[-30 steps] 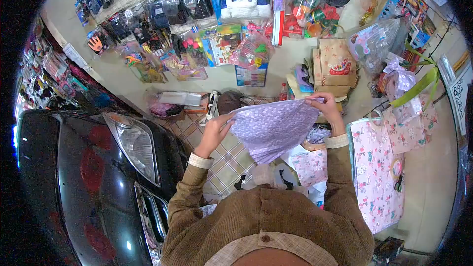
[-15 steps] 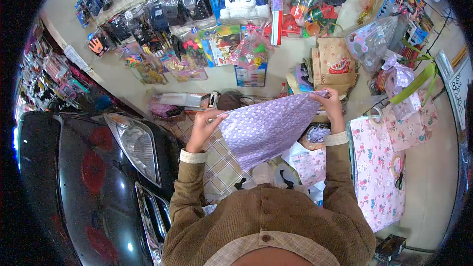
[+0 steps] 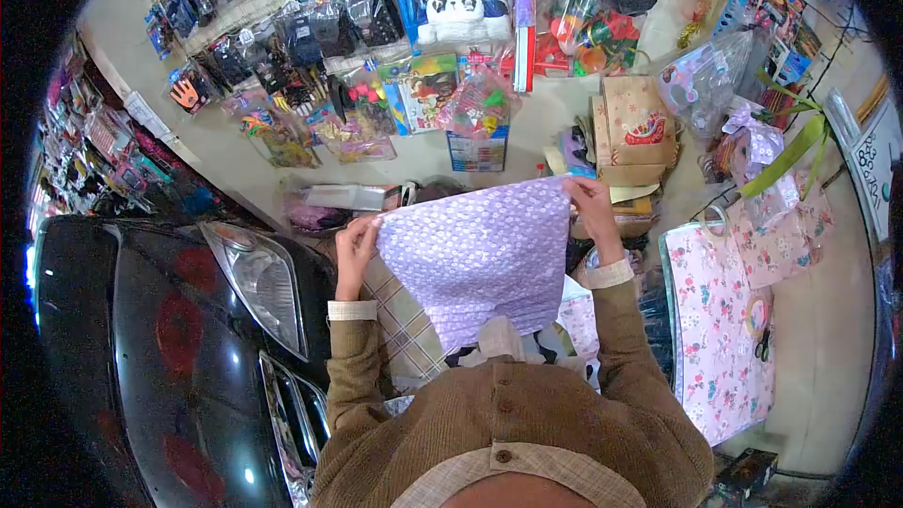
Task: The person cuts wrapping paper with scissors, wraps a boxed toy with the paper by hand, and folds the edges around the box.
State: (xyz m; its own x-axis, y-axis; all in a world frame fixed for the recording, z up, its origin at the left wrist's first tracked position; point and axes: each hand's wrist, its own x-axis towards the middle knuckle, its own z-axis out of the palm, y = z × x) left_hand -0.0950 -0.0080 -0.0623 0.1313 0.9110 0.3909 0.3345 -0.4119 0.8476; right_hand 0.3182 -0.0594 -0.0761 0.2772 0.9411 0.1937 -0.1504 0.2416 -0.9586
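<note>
A purple cloth with small white flowers (image 3: 484, 259) hangs spread out in front of my body. My left hand (image 3: 354, 246) pinches its upper left corner, and my right hand (image 3: 594, 214) grips the upper right corner. Its top edge runs taut between the two hands, slightly higher at the right. The lower edge drops close to my lap. Beneath the cloth, on the right, a piece of white and pink flowered material (image 3: 578, 315) shows in part.
A black car (image 3: 169, 386) stands close on my left. On the right are a pink flowered sheet (image 3: 710, 339), a roll of tape (image 3: 755, 312) and scissors (image 3: 763, 346). A brown paper bag (image 3: 621, 150) stands ahead, below packaged goods (image 3: 419, 89) on the wall.
The cloth has moved left and turned more squarely towards me, so more of its face shows. Both hands have shifted left and keep their hold on its corners.
</note>
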